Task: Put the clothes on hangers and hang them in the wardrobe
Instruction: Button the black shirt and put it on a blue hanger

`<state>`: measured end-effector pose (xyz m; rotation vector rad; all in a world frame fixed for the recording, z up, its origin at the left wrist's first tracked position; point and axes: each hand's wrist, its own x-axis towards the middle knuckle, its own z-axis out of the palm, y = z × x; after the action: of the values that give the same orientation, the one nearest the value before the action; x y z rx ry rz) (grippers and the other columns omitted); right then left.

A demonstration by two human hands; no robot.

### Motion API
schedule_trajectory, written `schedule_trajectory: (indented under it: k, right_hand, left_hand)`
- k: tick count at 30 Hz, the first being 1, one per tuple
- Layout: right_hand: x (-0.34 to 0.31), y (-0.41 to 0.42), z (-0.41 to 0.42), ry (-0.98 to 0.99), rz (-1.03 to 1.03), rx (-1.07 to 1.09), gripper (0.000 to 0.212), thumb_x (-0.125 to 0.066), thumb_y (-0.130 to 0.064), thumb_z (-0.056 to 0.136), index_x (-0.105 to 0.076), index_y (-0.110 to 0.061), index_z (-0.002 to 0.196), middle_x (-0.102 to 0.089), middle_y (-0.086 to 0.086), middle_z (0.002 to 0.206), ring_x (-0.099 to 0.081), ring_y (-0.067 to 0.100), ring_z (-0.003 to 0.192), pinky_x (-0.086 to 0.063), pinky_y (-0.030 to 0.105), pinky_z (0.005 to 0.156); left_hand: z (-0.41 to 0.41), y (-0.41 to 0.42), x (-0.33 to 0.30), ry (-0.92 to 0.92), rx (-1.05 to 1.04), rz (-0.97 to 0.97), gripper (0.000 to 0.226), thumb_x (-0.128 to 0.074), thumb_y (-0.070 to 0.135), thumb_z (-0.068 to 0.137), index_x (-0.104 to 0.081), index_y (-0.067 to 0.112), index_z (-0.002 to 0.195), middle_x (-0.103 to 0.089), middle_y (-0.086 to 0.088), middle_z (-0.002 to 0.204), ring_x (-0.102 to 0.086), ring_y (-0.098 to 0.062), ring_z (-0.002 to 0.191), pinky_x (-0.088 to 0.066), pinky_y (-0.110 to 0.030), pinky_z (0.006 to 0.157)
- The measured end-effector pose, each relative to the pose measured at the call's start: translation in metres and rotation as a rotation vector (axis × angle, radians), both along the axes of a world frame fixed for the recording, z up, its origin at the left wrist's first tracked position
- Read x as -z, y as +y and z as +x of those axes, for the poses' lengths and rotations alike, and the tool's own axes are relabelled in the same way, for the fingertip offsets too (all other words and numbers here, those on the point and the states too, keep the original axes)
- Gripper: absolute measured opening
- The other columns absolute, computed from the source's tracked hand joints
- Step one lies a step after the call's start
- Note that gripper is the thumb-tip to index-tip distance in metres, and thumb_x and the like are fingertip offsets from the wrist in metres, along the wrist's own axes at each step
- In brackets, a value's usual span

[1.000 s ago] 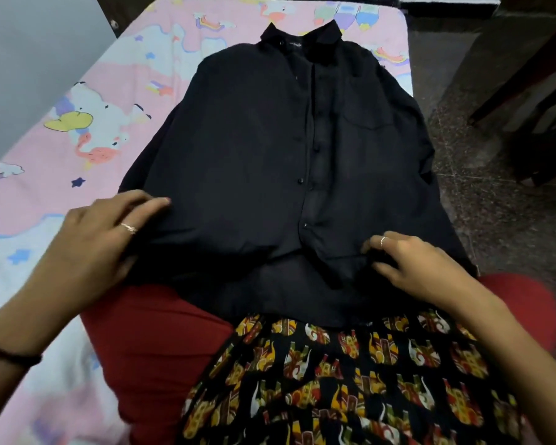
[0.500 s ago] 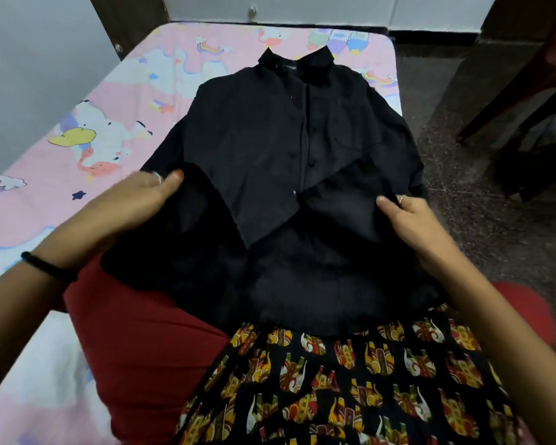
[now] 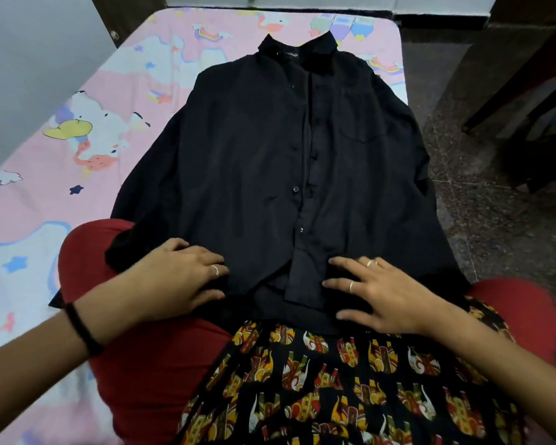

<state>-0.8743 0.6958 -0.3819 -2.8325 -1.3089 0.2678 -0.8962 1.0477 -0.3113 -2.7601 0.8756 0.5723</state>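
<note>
Shirt (image 3: 264,162) lies flat on your bed (image 3: 126,101); your left hand (image 3: 177,281) and right hand (image 3: 382,297) rest wide on it. No hanger yet.

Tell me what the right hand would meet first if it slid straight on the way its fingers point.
The right hand points up and left across the black shirt; it would likely first reach the shirt's open button edge, then the left hand.
</note>
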Motion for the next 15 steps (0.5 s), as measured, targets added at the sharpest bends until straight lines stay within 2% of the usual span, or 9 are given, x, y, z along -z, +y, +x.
schedule_trajectory:
  k: [2, 4, 5, 7, 9, 11, 12, 14, 15]
  right_hand:
    - [0.005, -0.001, -0.009, 0.038, -0.058, 0.03, 0.074, -0.033, -0.076, 0.087, -0.042, -0.029, 0.143, -0.034, 0.007, 0.152, -0.05, 0.024, 0.123, -0.043, 0.037, 0.1]
    - [0.007, -0.003, -0.015, 0.039, -0.082, 0.036, 0.086, -0.029, -0.083, 0.083, -0.035, -0.026, 0.148, -0.028, 0.009, 0.156, -0.045, 0.026, 0.131, -0.038, 0.041, 0.106]
    - [0.008, -0.004, -0.018, 0.023, -0.086, 0.036, 0.087, -0.03, -0.082, 0.083, -0.034, -0.025, 0.148, -0.028, 0.009, 0.156, -0.044, 0.027, 0.132, -0.038, 0.042, 0.107]
    - [0.008, -0.004, -0.021, -0.038, -0.092, 0.012, 0.078, -0.042, -0.068, 0.083, -0.038, -0.022, 0.146, -0.034, 0.01, 0.153, -0.048, 0.025, 0.129, -0.041, 0.041, 0.104]
    - [0.008, -0.002, -0.02, -0.051, -0.089, 0.025, 0.075, -0.062, -0.051, 0.072, -0.048, -0.021, 0.14, -0.046, 0.009, 0.146, -0.055, 0.021, 0.122, -0.046, 0.037, 0.099]
    - [0.005, 0.001, -0.016, -0.006, -0.001, 0.071, 0.064, -0.075, -0.032, 0.068, -0.058, -0.022, 0.129, -0.058, 0.004, 0.135, -0.061, 0.019, 0.115, -0.049, 0.035, 0.094]
    - [0.002, 0.003, -0.015, 0.025, 0.054, 0.105, 0.058, -0.074, -0.023, 0.071, -0.06, -0.023, 0.127, -0.061, 0.0, 0.131, -0.061, 0.018, 0.115, -0.047, 0.033, 0.096]
    - [-0.008, 0.009, -0.009, 0.082, 0.124, 0.199, 0.05, -0.06, -0.012, 0.082, -0.056, -0.026, 0.13, -0.059, -0.007, 0.131, -0.056, 0.014, 0.12, -0.042, 0.028, 0.1]
    - [-0.014, 0.01, -0.007, 0.126, 0.121, 0.243, 0.05, -0.054, -0.01, 0.085, -0.053, -0.027, 0.132, -0.058, -0.008, 0.131, -0.054, 0.013, 0.12, -0.043, 0.027, 0.1]
  left_hand:
    - [-0.006, -0.002, 0.008, -0.066, 0.052, 0.03, 0.075, -0.021, 0.074, 0.085, -0.072, 0.025, 0.11, -0.07, 0.005, 0.113, -0.068, -0.011, 0.101, -0.055, -0.038, 0.081]
    - [-0.008, -0.004, 0.01, -0.02, 0.048, 0.097, 0.094, -0.009, 0.084, 0.08, -0.07, 0.021, 0.117, -0.067, 0.003, 0.121, -0.066, -0.013, 0.108, -0.053, -0.042, 0.086]
    - [-0.009, -0.006, 0.009, 0.01, 0.027, 0.123, 0.104, -0.002, 0.088, 0.075, -0.064, 0.022, 0.126, -0.061, 0.004, 0.131, -0.06, -0.013, 0.117, -0.049, -0.043, 0.094]
    - [-0.011, -0.009, 0.011, 0.02, -0.013, 0.142, 0.111, 0.005, 0.09, 0.067, -0.034, 0.026, 0.148, -0.034, 0.007, 0.154, -0.035, -0.01, 0.14, -0.029, -0.04, 0.112]
    - [-0.012, -0.015, 0.012, 0.04, -0.074, 0.172, 0.088, -0.017, 0.08, 0.082, -0.016, 0.028, 0.153, -0.017, 0.009, 0.16, -0.019, -0.009, 0.145, -0.018, -0.035, 0.116]
    - [-0.009, -0.02, 0.011, -0.008, -0.062, 0.174, 0.071, -0.037, 0.064, 0.092, -0.019, 0.029, 0.152, -0.017, 0.01, 0.159, -0.018, -0.008, 0.145, -0.017, -0.033, 0.116]
    - [-0.01, -0.019, 0.014, -0.037, -0.047, 0.148, 0.063, -0.04, 0.058, 0.094, -0.026, 0.031, 0.15, -0.022, 0.011, 0.158, -0.022, -0.007, 0.144, -0.018, -0.033, 0.116]
    - [-0.01, -0.016, 0.02, -0.073, -0.019, 0.094, 0.041, -0.049, 0.045, 0.094, -0.051, 0.034, 0.134, -0.048, 0.014, 0.143, -0.044, -0.004, 0.131, -0.026, -0.033, 0.112]
    - [-0.01, -0.013, 0.023, -0.085, 0.025, 0.081, 0.029, -0.062, 0.036, 0.086, -0.064, 0.034, 0.115, -0.065, 0.014, 0.121, -0.06, -0.003, 0.112, -0.037, -0.032, 0.105]
